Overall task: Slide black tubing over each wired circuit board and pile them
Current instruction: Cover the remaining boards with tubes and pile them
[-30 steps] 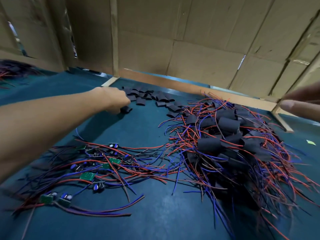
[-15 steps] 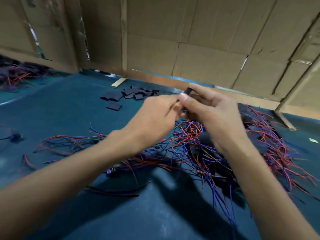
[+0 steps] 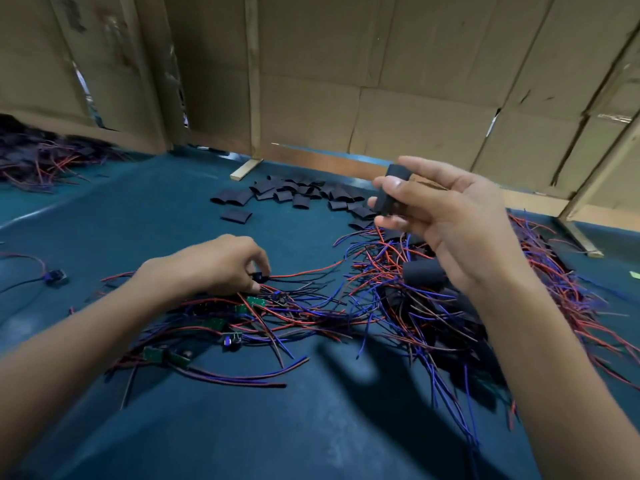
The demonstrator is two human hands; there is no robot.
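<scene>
My right hand point(image 3: 446, 220) holds a short piece of black tubing point(image 3: 389, 192) upright between thumb and fingers, above the table. My left hand point(image 3: 214, 265) is down on the loose wired circuit boards point(image 3: 239, 317), its fingertips pinching a small dark part with red and blue wires point(image 3: 259, 277). Several green boards with red and blue leads lie under and in front of that hand. A heap of tubed boards point(image 3: 426, 275) with tangled wires sits below my right hand. Flat cut tubing pieces point(image 3: 294, 197) lie scattered farther back.
The table is covered in a teal mat point(image 3: 277, 427). Cardboard walls point(image 3: 381, 81) close the back and sides. Another wire pile point(image 3: 38, 157) lies far left, and one stray wired part point(image 3: 55, 277) at the left. A wooden strip point(image 3: 246, 169) lies by the back edge.
My hands have parted. The left dropped from the tubing down to the loose boards and pinched one; the right kept the tubing and stayed raised at the right.
</scene>
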